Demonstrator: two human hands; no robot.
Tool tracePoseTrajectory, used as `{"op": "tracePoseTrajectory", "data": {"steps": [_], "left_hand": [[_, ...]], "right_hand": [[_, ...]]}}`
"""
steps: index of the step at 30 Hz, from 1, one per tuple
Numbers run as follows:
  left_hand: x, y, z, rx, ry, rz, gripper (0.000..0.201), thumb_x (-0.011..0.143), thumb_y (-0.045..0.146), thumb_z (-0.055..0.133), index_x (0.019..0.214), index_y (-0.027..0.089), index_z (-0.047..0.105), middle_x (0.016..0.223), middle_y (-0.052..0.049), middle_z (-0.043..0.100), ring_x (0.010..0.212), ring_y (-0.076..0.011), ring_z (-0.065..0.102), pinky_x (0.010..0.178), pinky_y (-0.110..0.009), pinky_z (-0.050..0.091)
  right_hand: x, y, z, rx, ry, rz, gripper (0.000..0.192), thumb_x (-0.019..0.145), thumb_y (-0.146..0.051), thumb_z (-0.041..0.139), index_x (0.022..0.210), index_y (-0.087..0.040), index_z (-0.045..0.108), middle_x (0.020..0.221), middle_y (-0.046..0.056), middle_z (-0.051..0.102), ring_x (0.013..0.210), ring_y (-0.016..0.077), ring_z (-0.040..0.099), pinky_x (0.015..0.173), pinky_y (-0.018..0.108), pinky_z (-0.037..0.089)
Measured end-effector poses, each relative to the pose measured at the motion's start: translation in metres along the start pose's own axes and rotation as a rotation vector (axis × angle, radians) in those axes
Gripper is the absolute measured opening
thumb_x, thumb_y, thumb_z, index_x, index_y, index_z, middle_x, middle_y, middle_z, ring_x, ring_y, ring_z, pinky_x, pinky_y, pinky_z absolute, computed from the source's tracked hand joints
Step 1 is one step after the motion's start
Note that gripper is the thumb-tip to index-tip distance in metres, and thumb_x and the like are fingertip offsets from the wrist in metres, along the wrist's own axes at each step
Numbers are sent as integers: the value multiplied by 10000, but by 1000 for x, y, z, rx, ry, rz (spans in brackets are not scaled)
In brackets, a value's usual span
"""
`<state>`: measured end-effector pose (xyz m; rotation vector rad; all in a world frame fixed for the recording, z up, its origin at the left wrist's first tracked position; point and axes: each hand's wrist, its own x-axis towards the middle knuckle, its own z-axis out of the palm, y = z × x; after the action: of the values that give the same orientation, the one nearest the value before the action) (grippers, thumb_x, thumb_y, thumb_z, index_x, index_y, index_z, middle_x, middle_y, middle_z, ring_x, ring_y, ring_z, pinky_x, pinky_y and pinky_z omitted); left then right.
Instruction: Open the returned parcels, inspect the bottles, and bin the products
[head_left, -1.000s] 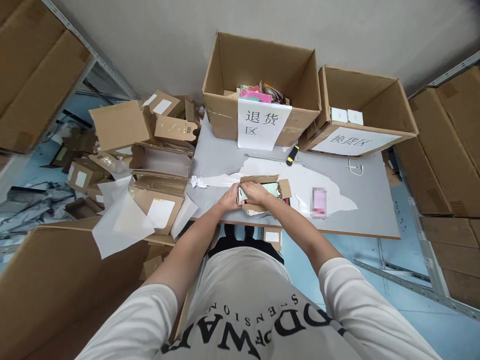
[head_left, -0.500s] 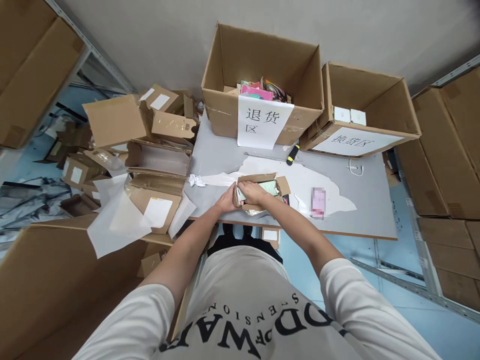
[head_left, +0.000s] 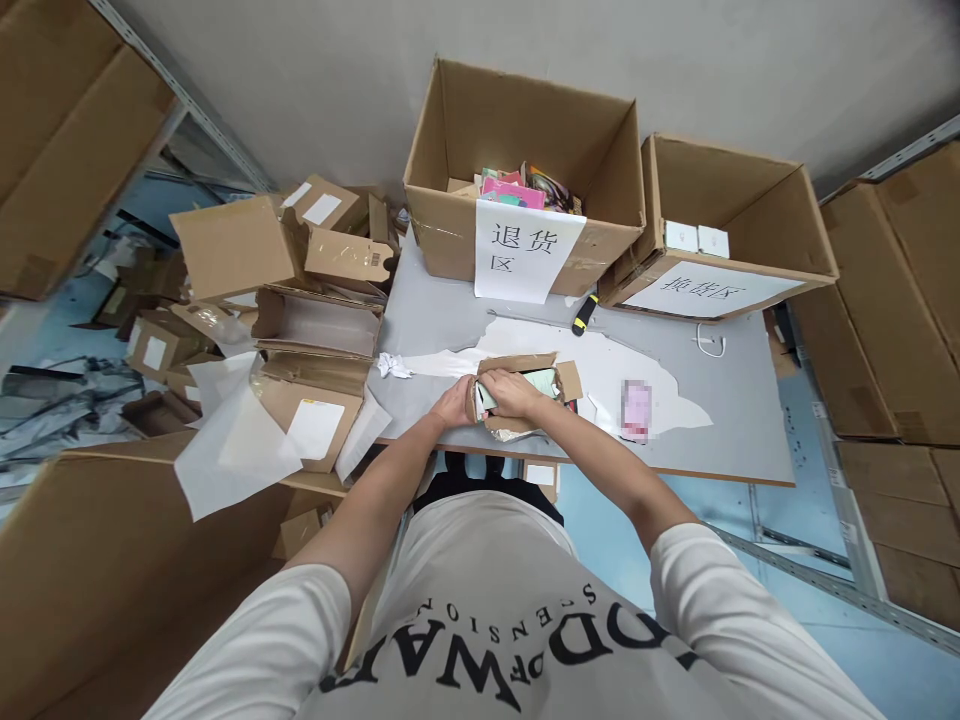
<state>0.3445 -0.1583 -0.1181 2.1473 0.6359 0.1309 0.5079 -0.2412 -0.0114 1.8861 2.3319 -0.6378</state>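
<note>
A small opened cardboard box (head_left: 569, 380) lies on the table near its front edge, flaps folded out. My left hand (head_left: 454, 403) is closed on the box's left end, fingers against its wall. My right hand (head_left: 510, 392) reaches into the box from above, its fingers bent around a pale green item (head_left: 541, 380) inside. Much of that item is hidden under the hand. A bit of something red and dark shows beside the box's right end.
Behind stand two large cardboard boxes, one with colourful packages (head_left: 514, 192), one with small white boxes (head_left: 697, 239). A black-and-yellow cutter (head_left: 584, 314), a blurred pink item (head_left: 636, 410) and torn white paper (head_left: 652, 365) lie on the table (head_left: 750, 420). Empty cartons (head_left: 322, 325) crowd the left.
Both hands stay at the small box, with barely any movement. The view has shifted slightly, so the scene sits a little lower.
</note>
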Motion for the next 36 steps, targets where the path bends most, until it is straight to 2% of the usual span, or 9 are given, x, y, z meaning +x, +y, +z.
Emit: {"op": "tracePoseTrajectory", "data": {"steps": [6, 12, 16, 20, 24, 27, 31, 36], "left_hand": [[-1, -5, 1, -4, -19, 54, 869, 540, 403, 786, 1267, 172, 369, 1216, -147, 521, 1119, -337, 573, 952, -465, 484], [-8, -6, 3, -3, -32, 48, 810, 551, 403, 779, 1230, 180, 398, 1162, -133, 543, 1069, -332, 592, 922, -461, 501], [-7, -6, 6, -13, -23, 33, 784, 566, 386, 750, 1231, 161, 400, 1140, -147, 554, 1037, -340, 602, 882, -482, 513], [-4, -11, 12, -39, 1, 105, 828, 550, 334, 722, 1282, 154, 380, 1245, -162, 514, 1159, -360, 540, 953, -515, 479], [-5, -15, 16, -46, 11, 161, 815, 569, 279, 683, 1319, 161, 385, 1322, -159, 476, 1217, -356, 502, 1010, -509, 450], [-8, -16, 19, -28, -2, 140, 804, 573, 278, 684, 1317, 170, 401, 1339, -155, 459, 1224, -360, 491, 1012, -513, 447], [-13, -19, 21, -5, -20, 117, 795, 562, 284, 701, 1294, 166, 414, 1300, -161, 480, 1224, -366, 478, 1022, -535, 425], [-12, -20, 21, 5, -2, 112, 813, 537, 353, 725, 1265, 161, 418, 1255, -150, 502, 1219, -367, 476, 1022, -535, 422]], "right_hand": [[-5, -1, 1, 40, 12, -12, 569, 756, -397, 711, 1175, -98, 468, 1137, 169, 593, 1089, 280, 553, 885, 381, 442], [-9, -3, 6, 65, 9, -16, 528, 768, -390, 702, 1149, -107, 471, 1121, 164, 593, 1072, 275, 562, 871, 376, 446], [-5, -10, 10, 20, 0, 6, 556, 782, -351, 692, 1207, -92, 445, 1145, 181, 576, 1079, 281, 558, 900, 384, 434], [6, -26, 16, -85, -31, 49, 735, 788, -261, 671, 1400, -141, 281, 1272, 221, 515, 1135, 308, 542, 959, 442, 390], [18, -35, 22, -176, -83, 82, 896, 779, -264, 671, 1484, -214, 119, 1271, 219, 540, 1122, 336, 556, 902, 448, 429], [22, -33, 24, -189, -105, 64, 894, 780, -258, 662, 1489, -213, 120, 1269, 217, 549, 1110, 339, 564, 861, 418, 452], [22, -26, 21, -155, -147, -29, 851, 793, -233, 631, 1490, -217, 144, 1261, 199, 555, 1052, 305, 596, 827, 374, 459], [15, -18, 12, -110, -139, -92, 808, 811, -314, 622, 1481, -211, 183, 1204, 191, 577, 1007, 307, 604, 776, 364, 452]]}}
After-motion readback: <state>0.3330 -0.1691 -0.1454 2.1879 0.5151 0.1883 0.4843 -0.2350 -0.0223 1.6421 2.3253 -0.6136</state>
